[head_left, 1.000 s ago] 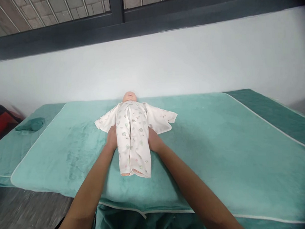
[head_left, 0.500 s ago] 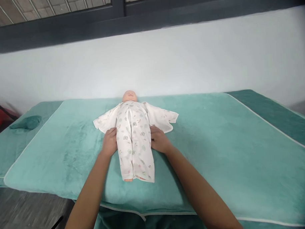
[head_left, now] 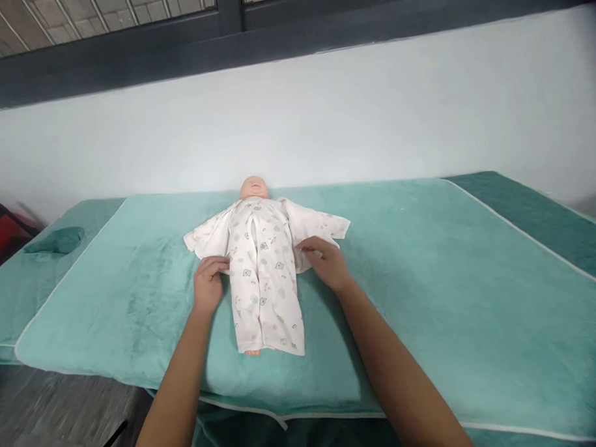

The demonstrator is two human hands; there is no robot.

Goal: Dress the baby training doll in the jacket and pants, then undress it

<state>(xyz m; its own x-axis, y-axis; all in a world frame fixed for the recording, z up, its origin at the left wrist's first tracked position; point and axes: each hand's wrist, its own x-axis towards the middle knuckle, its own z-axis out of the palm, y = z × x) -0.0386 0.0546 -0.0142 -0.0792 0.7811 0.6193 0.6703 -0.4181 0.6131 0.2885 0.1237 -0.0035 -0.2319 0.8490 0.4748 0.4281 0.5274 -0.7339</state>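
While 2 hands (head_left: pixel 208 282) (head_left: pixel 329 265) seemingly touch clothes (head_left: pixel 265 283), 1 doll (head_left: pixel 254 187) lies flat.

White trousers (head_left: pixel 268 283) with small green and grey prints, teal bedcover (head_left: pixel 452 296), pale piping (head_left: pixel 518 234)

No readable text or labels anywhere

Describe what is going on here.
A person's left hand and right hand are at either side of a doll's trousers, fingers at the cloth. The doll lies face up on a green bed cover, its white shirt's sleeves spread wide.
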